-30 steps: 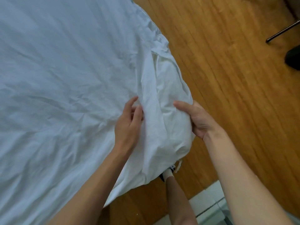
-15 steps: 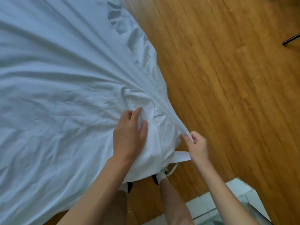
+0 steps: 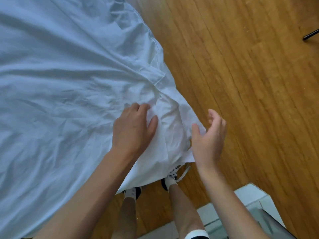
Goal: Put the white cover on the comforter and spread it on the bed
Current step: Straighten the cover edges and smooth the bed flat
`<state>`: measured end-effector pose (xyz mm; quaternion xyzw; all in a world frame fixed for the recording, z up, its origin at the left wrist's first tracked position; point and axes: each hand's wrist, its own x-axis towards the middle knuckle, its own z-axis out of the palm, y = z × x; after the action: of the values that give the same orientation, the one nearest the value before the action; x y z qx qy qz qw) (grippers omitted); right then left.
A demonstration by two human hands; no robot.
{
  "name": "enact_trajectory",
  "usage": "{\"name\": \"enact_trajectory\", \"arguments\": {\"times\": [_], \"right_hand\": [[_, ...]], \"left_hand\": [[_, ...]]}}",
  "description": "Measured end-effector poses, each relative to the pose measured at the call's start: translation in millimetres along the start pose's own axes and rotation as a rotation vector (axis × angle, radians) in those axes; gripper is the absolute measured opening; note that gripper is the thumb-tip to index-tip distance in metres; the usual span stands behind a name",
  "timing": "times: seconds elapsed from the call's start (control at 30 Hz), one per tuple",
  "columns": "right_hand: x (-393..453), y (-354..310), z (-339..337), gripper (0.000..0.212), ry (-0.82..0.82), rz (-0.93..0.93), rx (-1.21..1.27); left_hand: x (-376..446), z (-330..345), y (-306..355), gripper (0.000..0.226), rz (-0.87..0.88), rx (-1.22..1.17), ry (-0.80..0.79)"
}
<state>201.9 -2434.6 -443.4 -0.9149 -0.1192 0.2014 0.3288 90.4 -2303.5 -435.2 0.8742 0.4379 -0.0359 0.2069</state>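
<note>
A wide sheet of crumpled white cotton cover (image 3: 60,83) fills the left two-thirds of the frame, draped over the bed and creased in long folds that all run down and rightward toward one bunched corner at centre frame. Whether the comforter already sits inside it cannot be told from here; only white cloth shows.

At centre, the person's left hand (image 3: 133,128) lies on top of that gathered corner, knuckles up, fingers curled into the fabric and thumb pressed against a fold, so it appears to be gripping a handful of the cover.

Just right of it, the corner tapers to a loose white flap (image 3: 188,156) that hangs off the bed edge toward the lower centre of the frame, above the person's black-and-white sneakers (image 3: 170,176).

Further right, the right hand (image 3: 208,137) hovers with its fingers spread and lightly bent, holding nothing; its thumb tip is just beside, perhaps brushing, the edge of the hanging cloth.

The relation that matters: the loose corner lies directly to the left of the right hand's open palm and slightly below its fingertips, its long axis running from upper left to lower right along the bed edge. The right hand is the nearer one to that free flap, and looks placed to close on it while the left anchors the bunch.

Behind, at right, runs warm orange-brown wooden plank flooring (image 3: 250,75).
</note>
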Motion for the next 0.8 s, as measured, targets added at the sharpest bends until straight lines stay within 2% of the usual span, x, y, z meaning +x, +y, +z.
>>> {"name": "enact_trajectory", "arguments": {"times": [0.03, 0.07, 0.1, 0.13, 0.2, 0.27, 0.33, 0.47, 0.6, 0.7, 0.8], "right_hand": [[-10.9, -2.2, -1.2, 0.032, 0.139, -0.209, -0.089], [-22.8, -4.9, -2.1, 0.024, 0.179, -0.373, -0.105], [-35.1, -9.5, -3.6, 0.023, 0.096, -0.447, -0.103], [-45.1, -14.4, -4.7, 0.028, -0.079, -0.440, -0.106], [-63.9, -19.7, 0.4, 0.036, -0.444, -0.279, -0.220], [-80.7, -15.3, 12.8, 0.030, -0.544, -0.280, -0.264], [-91.7, -10.8, 22.2, 0.025, -0.525, -0.250, -0.053], [-94.8, 0.3, 18.0, 0.025, -0.504, 0.055, 0.440], [-111.0, 12.5, 8.8, 0.026, -0.522, 0.080, 0.428], [-119.8, 40.2, 0.5, 0.020, -0.406, 0.012, 0.312], [-119.1, 51.6, 7.6, 0.019, -0.311, 0.102, 0.228]], "left_hand": [[-5.3, -1.1, -2.0, 0.033, -0.031, 0.021, -0.039], [-9.6, -1.6, -4.7, 0.033, -0.053, 0.017, -0.062], [-13.0, -1.4, -7.1, 0.032, -0.069, -0.010, -0.075], [-15.0, -0.4, -9.2, 0.032, -0.084, -0.048, -0.084], [-16.3, 3.3, -10.4, 0.030, -0.105, -0.110, -0.093], [-14.9, 5.8, -8.7, 0.027, -0.119, -0.150, -0.088], [-11.8, 5.6, -8.3, 0.022, -0.130, -0.205, -0.075], [-5.7, 2.3, -11.4, 0.017, -0.123, -0.288, -0.018], [-0.6, 2.0, -10.8, 0.016, -0.086, -0.290, 0.015], [-0.8, -0.6, -9.5, 0.015, 0.020, -0.261, 0.047], [-0.3, -3.3, -14.7, 0.017, 0.196, -0.153, 0.093]]}}
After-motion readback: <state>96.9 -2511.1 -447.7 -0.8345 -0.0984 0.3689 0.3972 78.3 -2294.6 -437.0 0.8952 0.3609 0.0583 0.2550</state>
